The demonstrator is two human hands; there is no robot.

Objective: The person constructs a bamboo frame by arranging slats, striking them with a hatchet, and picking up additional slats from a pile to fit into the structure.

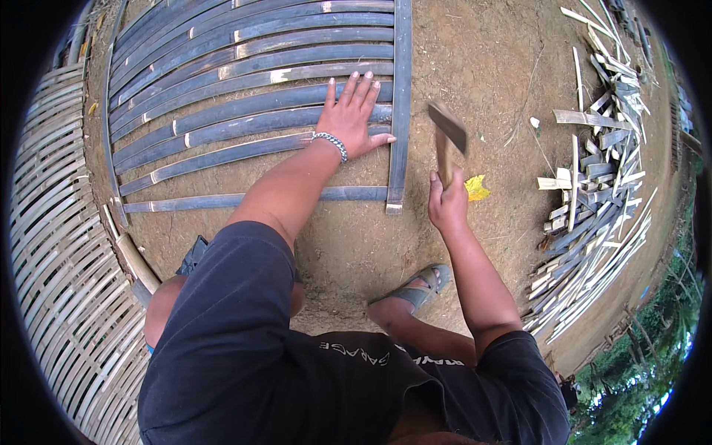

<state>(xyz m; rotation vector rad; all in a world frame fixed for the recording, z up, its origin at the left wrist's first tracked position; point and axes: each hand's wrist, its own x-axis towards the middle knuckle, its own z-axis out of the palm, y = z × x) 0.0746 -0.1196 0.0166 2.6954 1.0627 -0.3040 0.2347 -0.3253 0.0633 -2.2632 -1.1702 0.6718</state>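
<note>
Fingers splay flat on bamboo slats; right hand grips a hammer beside scrap pile.

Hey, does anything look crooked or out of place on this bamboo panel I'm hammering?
Mostly tidy. The lowest slat lies apart from the rest, with bare dirt showing above it, while the upper slats sit close. A yellow leaf lies beside the right hand gripping the hammer.

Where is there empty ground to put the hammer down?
Bare dirt lies between the upright slat of the bamboo panel and the scrap pile, around the yellow leaf. More lies below the panel, before the sandalled foot. The left hand and the strips crowd the panel; the right hand grips the hammer.
</note>
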